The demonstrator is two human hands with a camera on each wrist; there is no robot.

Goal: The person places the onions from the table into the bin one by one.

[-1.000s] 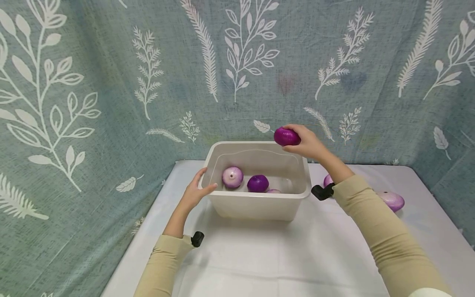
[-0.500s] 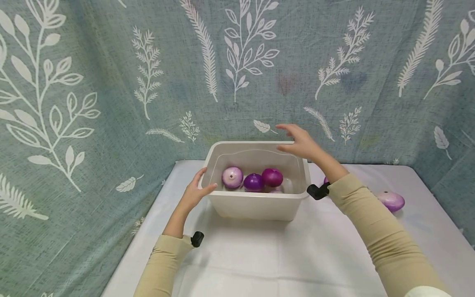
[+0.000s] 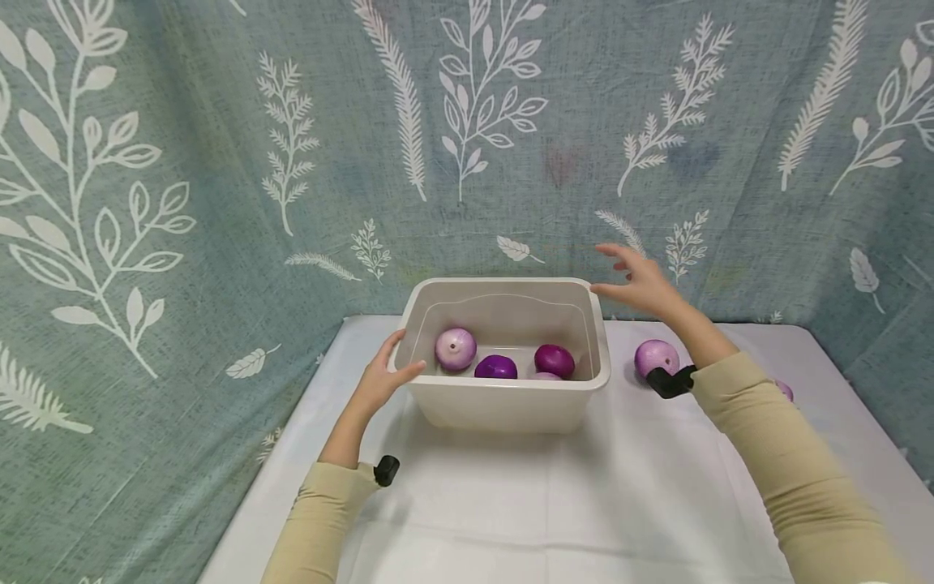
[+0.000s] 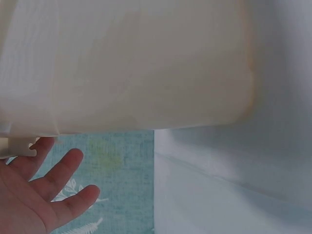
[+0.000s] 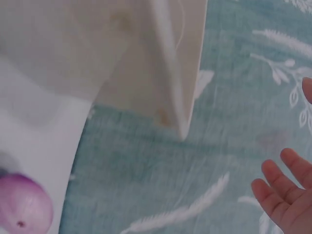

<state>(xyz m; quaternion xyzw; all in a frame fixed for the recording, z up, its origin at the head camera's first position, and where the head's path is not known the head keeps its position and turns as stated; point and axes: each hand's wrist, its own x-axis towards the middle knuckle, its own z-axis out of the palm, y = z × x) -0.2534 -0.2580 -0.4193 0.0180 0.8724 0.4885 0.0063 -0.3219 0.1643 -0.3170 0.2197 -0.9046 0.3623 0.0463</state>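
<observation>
A beige plastic bin (image 3: 503, 405) stands on the white-covered table. My left hand (image 3: 379, 377) holds its front left corner, thumb over the rim; in the left wrist view the other fingers (image 4: 63, 170) spread loosely beside the wall. Inside lie a pale purple onion (image 3: 445, 349), a dark purple onion (image 3: 496, 367), a magenta onion (image 3: 554, 360) and another pale onion (image 3: 546, 376), mostly hidden by the front wall. My right hand (image 3: 642, 282) hovers by the back right corner, fingers apart, holding nothing. A pale purple onion (image 3: 654, 357) sits right of the bin, under my right forearm.
One more onion (image 3: 785, 390) shows only partly behind my right sleeve (image 3: 788, 462). A green curtain (image 3: 467, 146) with white leaf prints hangs close behind the bin and along the table's left side. White cloth (image 3: 496, 503) covers the table.
My right hand let go of the magenta onion over the bin, then moved right, away from it. That onion has rolled to the right inside the bin. My left hand has stayed put.
</observation>
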